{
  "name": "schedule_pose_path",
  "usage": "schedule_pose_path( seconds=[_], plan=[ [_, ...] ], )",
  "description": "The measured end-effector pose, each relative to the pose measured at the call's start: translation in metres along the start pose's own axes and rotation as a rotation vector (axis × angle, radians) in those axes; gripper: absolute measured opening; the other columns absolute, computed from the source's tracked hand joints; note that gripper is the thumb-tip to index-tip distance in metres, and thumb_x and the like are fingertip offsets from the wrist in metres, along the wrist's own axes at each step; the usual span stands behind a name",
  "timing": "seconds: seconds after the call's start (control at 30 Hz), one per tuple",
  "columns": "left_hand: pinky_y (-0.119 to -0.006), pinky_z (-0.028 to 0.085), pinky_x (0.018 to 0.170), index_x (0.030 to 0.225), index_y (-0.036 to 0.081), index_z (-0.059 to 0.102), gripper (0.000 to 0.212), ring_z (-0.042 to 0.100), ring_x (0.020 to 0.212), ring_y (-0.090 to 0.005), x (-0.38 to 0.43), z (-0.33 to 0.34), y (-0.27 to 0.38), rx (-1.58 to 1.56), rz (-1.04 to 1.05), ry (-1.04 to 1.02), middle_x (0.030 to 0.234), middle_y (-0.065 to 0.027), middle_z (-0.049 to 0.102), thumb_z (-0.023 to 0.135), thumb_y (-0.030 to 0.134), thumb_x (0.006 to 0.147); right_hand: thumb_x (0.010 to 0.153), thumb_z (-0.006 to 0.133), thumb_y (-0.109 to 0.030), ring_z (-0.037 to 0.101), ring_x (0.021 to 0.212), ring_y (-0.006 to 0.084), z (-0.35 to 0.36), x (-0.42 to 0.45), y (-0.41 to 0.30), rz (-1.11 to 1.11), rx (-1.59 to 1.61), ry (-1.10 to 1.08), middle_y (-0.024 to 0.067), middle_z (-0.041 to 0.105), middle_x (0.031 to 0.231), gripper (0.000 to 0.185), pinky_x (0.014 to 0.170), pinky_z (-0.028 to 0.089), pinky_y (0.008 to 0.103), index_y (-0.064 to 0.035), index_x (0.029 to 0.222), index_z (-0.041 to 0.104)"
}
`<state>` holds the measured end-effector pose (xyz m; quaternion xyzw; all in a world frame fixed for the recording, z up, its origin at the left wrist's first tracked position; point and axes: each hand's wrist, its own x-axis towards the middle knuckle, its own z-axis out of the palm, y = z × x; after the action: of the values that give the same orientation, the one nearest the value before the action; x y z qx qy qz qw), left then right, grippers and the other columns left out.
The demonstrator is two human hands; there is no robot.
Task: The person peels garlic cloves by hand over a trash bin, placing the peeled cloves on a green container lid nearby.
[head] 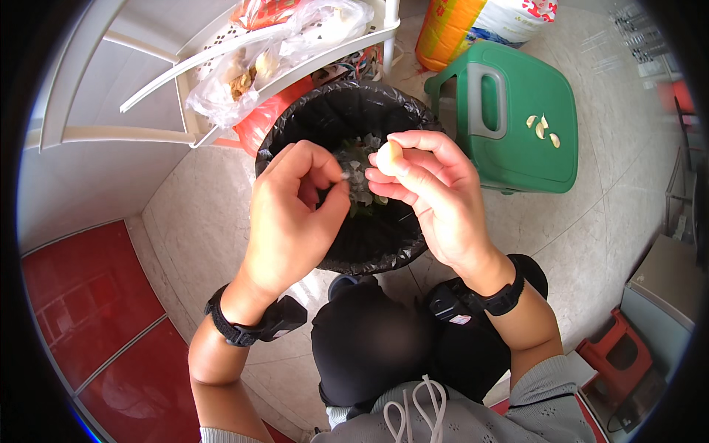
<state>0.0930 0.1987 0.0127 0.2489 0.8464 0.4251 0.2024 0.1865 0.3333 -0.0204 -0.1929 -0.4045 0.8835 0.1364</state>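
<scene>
Between the thumb and fingers of my right hand (pixel 437 183) is a pale garlic clove (pixel 389 158), held above a round bin with a black plastic liner (pixel 343 266). My left hand (pixel 299 205) is at the bin's left side, thumb and forefinger pinched on a small translucent scrap, perhaps garlic skin (pixel 347 175). Down in the bin lie pale skins and green leafy scraps (pixel 363 197), partly hidden by my hands. Several garlic cloves (pixel 540 130) rest on the top of a green plastic stool (pixel 532 83), right of the bin.
A white rack (pixel 310 65) with plastic bags of produce (pixel 232 83) stands behind the bin to the left. An orange and white sack (pixel 451 33) is behind the green stool. Red cabinet doors (pixel 94 299) are at left; a red plastic stool (pixel 620 354) is at lower right.
</scene>
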Motion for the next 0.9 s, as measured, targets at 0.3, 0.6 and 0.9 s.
schedule_pose_path(
  seconds=[0.3, 0.6, 0.9],
  plan=[
    [-0.018, 0.036, 0.057, 0.086, -0.002, 0.063, 0.007, 0.048, 0.066, -0.0044, -0.002, -0.002, 0.01, -0.063, 0.113, -0.086, 0.078, -0.0012, 0.057, 0.059, -0.001, 0.08, 0.085, 0.057, 0.0, 0.059, 0.088, 0.0132, -0.004, 0.002, 0.011, -0.252, -0.116, -0.104, 0.0079, 0.06, 0.091, 0.015, 0.078, 0.049, 0.0253, 0.0007, 0.1, 0.053],
    [-0.015, 0.038, 0.057, 0.085, -0.002, 0.063, 0.007, 0.049, 0.066, -0.0006, 0.001, -0.002, 0.013, -0.271, -0.128, -0.151, 0.075, 0.0011, 0.06, 0.062, 0.005, 0.083, 0.082, 0.058, 0.006, 0.061, 0.088, 0.0147, 0.001, -0.001, 0.013, -0.444, -0.357, -0.069, 0.0127, 0.059, 0.095, 0.015, 0.079, 0.051, 0.0251, 0.0053, 0.097, 0.056],
    [-0.015, 0.039, 0.059, 0.085, -0.002, 0.063, 0.008, 0.05, 0.067, -0.0011, 0.003, 0.0, 0.011, -0.297, -0.149, -0.146, 0.075, 0.0008, 0.061, 0.062, 0.005, 0.083, 0.082, 0.057, 0.006, 0.061, 0.089, 0.0146, 0.0, 0.001, 0.018, -0.452, -0.365, -0.045, 0.0118, 0.058, 0.096, 0.014, 0.079, 0.052, 0.0248, 0.0053, 0.097, 0.056]
  ],
)
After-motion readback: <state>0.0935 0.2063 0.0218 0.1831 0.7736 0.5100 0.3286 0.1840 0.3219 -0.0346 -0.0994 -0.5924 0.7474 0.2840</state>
